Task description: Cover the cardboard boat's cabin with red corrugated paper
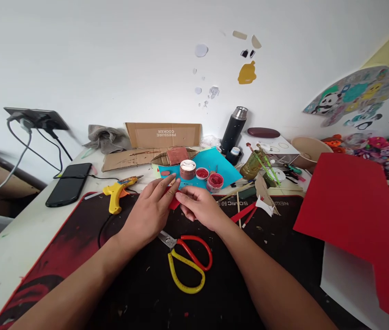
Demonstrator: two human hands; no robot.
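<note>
Between my two hands, at the middle of the mat, is a small red piece (174,202). My left hand (153,206) rests over its left side, with its fingers bent around it. My right hand (197,204) pinches its right edge between thumb and fingers. Just below the hands lie scissors (187,263) with one red and one yellow handle, their blades partly under my left hand. Beyond my fingertips stand a brown jar with a white top (188,169) and small pots of red material (215,182) on a blue sheet (211,162).
A yellow glue gun (116,195) and a black phone (68,184) lie at the left. Red card (348,197) covers the right side. A dark flask (233,129), a brush holder (251,166) and cardboard (163,134) stand at the back.
</note>
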